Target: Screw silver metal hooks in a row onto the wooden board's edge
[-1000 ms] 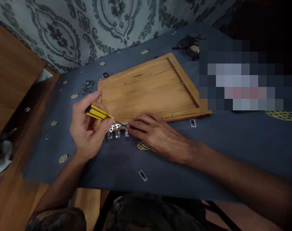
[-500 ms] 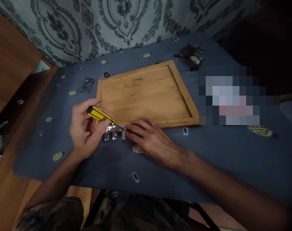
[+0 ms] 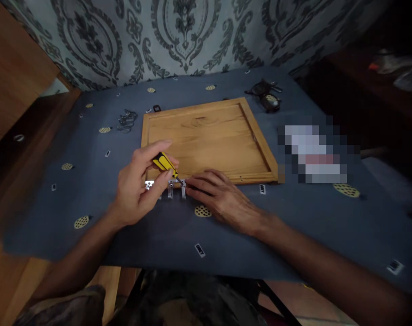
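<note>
My left hand (image 3: 138,185) is closed around the handle of a yellow and black screwdriver (image 3: 165,164). The tool's shaft slants down to the right, its tip at the right end of a silver metal hook rail (image 3: 174,183). That rail lies along the near edge of a framed wooden board (image 3: 206,140), its hooks hanging toward me. Part of the rail is covered by my left fingers. My right hand (image 3: 226,201) lies at the same edge, fingers close together and fingertips against the rail's right end beside the screwdriver tip. Its thumb is hidden.
Loose metal hooks (image 3: 127,120) lie on the blue patterned tablecloth (image 3: 151,249) left of the board. A small black item (image 3: 157,108) sits behind its corner. Sunglasses (image 3: 265,95) are at the back right, and a pixelated item (image 3: 313,154) is on the right.
My left hand and the screwdriver have moved right, and the handle stands steeper. The left hand now covers more of the rail. My right hand keeps its place; the view has shifted slightly.
</note>
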The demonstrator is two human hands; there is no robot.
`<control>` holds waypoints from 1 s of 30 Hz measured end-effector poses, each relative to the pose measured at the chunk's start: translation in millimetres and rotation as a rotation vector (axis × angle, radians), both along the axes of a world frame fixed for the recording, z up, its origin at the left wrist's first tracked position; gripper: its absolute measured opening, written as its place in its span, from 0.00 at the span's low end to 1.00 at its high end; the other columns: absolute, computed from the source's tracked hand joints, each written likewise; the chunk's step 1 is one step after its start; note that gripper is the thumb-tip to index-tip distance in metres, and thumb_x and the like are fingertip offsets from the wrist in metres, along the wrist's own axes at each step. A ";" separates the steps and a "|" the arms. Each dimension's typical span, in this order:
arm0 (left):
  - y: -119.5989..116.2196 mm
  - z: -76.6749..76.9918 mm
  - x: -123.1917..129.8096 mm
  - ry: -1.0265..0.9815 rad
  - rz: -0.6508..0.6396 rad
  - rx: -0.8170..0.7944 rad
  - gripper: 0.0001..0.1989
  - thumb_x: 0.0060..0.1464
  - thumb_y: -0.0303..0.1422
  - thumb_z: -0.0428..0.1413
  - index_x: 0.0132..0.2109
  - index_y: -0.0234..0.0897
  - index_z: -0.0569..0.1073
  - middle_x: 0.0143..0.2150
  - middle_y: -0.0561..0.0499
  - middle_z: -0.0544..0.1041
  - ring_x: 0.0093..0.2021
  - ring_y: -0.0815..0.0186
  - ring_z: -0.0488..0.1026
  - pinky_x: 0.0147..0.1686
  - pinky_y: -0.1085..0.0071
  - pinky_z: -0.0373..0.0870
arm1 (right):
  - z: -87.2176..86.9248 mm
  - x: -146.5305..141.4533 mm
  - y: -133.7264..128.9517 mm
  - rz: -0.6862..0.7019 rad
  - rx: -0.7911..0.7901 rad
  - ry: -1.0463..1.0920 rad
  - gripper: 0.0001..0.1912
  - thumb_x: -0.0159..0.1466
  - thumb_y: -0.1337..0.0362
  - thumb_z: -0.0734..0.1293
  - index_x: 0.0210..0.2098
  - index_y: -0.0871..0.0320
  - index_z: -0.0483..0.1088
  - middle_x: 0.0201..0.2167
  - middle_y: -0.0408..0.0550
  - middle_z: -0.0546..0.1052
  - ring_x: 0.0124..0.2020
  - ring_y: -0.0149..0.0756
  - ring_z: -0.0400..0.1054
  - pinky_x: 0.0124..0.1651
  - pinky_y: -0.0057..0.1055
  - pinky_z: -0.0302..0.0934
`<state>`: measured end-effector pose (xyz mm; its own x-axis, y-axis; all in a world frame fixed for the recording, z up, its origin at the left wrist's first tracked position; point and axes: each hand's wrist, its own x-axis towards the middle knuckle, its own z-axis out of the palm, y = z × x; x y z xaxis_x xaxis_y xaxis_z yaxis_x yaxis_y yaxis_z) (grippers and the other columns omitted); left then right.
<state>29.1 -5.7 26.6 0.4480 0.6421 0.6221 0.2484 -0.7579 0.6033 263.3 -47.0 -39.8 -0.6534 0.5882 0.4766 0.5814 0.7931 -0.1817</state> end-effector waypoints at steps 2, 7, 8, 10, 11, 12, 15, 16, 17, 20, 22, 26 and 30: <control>2.6 -2.5 -0.8 0.015 -0.009 0.015 0.26 0.64 0.25 0.57 0.66 0.45 0.64 0.52 0.48 0.78 0.49 0.64 0.80 0.51 0.64 0.81 | -1.9 1.6 0.0 -0.003 -0.023 -0.009 0.20 0.70 0.75 0.61 0.59 0.61 0.72 0.58 0.57 0.78 0.60 0.47 0.67 0.63 0.52 0.63; 10.8 -8.6 0.6 -0.049 0.059 0.098 0.25 0.58 0.30 0.65 0.60 0.45 0.70 0.51 0.49 0.77 0.48 0.65 0.77 0.44 0.68 0.80 | -2.7 2.8 0.0 0.009 -0.070 -0.031 0.22 0.69 0.75 0.61 0.61 0.60 0.71 0.59 0.56 0.77 0.63 0.47 0.65 0.64 0.53 0.61; 11.5 -8.2 0.9 -0.057 0.077 0.105 0.23 0.58 0.30 0.65 0.59 0.45 0.71 0.52 0.50 0.77 0.48 0.65 0.77 0.43 0.69 0.80 | -2.6 2.7 0.0 0.013 -0.069 -0.035 0.22 0.69 0.75 0.61 0.61 0.60 0.71 0.59 0.56 0.77 0.63 0.47 0.65 0.64 0.52 0.60; 11.6 -5.2 1.1 -0.028 0.093 0.109 0.21 0.60 0.29 0.63 0.59 0.44 0.72 0.51 0.51 0.77 0.47 0.67 0.77 0.44 0.71 0.79 | -2.6 2.6 0.2 0.009 -0.066 -0.046 0.22 0.69 0.75 0.62 0.61 0.61 0.71 0.59 0.56 0.78 0.63 0.47 0.64 0.64 0.51 0.60; 11.2 -3.0 0.8 0.005 0.089 0.109 0.20 0.61 0.28 0.61 0.59 0.44 0.72 0.52 0.51 0.78 0.47 0.67 0.77 0.45 0.70 0.79 | -2.6 2.6 0.3 0.002 -0.065 -0.051 0.22 0.69 0.75 0.62 0.61 0.61 0.71 0.58 0.56 0.78 0.63 0.46 0.64 0.64 0.51 0.60; 10.7 -0.5 0.3 0.039 0.079 0.114 0.20 0.62 0.28 0.60 0.60 0.44 0.72 0.52 0.50 0.78 0.47 0.67 0.77 0.47 0.69 0.78 | -2.6 2.5 0.6 -0.002 -0.063 -0.056 0.22 0.68 0.76 0.62 0.60 0.61 0.72 0.59 0.56 0.78 0.63 0.46 0.65 0.64 0.51 0.60; 9.9 5.6 -0.9 0.097 0.054 0.137 0.22 0.63 0.28 0.58 0.63 0.45 0.70 0.56 0.49 0.77 0.49 0.67 0.77 0.51 0.69 0.77 | -2.0 1.7 1.3 -0.006 -0.055 -0.064 0.22 0.68 0.76 0.62 0.60 0.61 0.72 0.60 0.57 0.76 0.63 0.46 0.65 0.63 0.50 0.62; 10.2 6.8 -0.9 0.098 0.058 0.143 0.22 0.63 0.28 0.58 0.63 0.44 0.69 0.55 0.49 0.77 0.48 0.67 0.77 0.51 0.70 0.77 | -1.6 1.3 1.5 -0.002 -0.051 -0.063 0.22 0.68 0.76 0.62 0.59 0.61 0.72 0.60 0.58 0.76 0.63 0.46 0.65 0.62 0.50 0.62; 10.8 7.4 -0.7 0.097 0.067 0.148 0.22 0.63 0.29 0.58 0.63 0.44 0.69 0.54 0.49 0.78 0.47 0.68 0.77 0.50 0.70 0.77 | -1.1 0.8 1.6 0.003 -0.045 -0.060 0.22 0.68 0.76 0.62 0.59 0.62 0.72 0.60 0.58 0.76 0.62 0.46 0.65 0.62 0.50 0.63; 14.7 5.9 1.6 0.100 0.104 0.163 0.20 0.63 0.33 0.60 0.61 0.43 0.71 0.48 0.50 0.78 0.43 0.68 0.77 0.45 0.71 0.78 | 0.4 -0.3 1.7 0.013 -0.029 -0.043 0.22 0.67 0.77 0.63 0.59 0.63 0.72 0.59 0.60 0.77 0.60 0.47 0.66 0.61 0.51 0.64; 18.0 3.0 3.5 0.092 0.136 0.179 0.20 0.61 0.35 0.62 0.60 0.43 0.71 0.48 0.50 0.78 0.42 0.67 0.77 0.43 0.71 0.78 | 1.1 -0.7 1.5 0.015 -0.027 -0.028 0.22 0.66 0.78 0.63 0.59 0.63 0.73 0.59 0.59 0.77 0.60 0.47 0.67 0.60 0.52 0.64; 20.7 -1.4 6.1 0.046 0.187 0.180 0.21 0.60 0.34 0.63 0.59 0.46 0.72 0.48 0.51 0.77 0.44 0.68 0.76 0.40 0.74 0.77 | 0.9 -0.7 1.1 0.022 -0.051 -0.001 0.21 0.67 0.77 0.63 0.59 0.63 0.72 0.57 0.58 0.78 0.59 0.47 0.67 0.61 0.51 0.64; 14.2 -0.5 4.7 0.014 0.158 0.088 0.23 0.61 0.33 0.62 0.62 0.47 0.71 0.47 0.51 0.77 0.45 0.66 0.78 0.45 0.69 0.79 | 1.4 -0.2 0.7 0.025 -0.081 -0.003 0.22 0.67 0.76 0.64 0.59 0.64 0.72 0.58 0.58 0.77 0.60 0.48 0.66 0.62 0.52 0.61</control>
<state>33.8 8.5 26.1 0.3547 0.6485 0.6735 0.3767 -0.7584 0.5319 263.1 -46.3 -38.4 -0.6695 0.6085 0.4260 0.5627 0.7899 -0.2439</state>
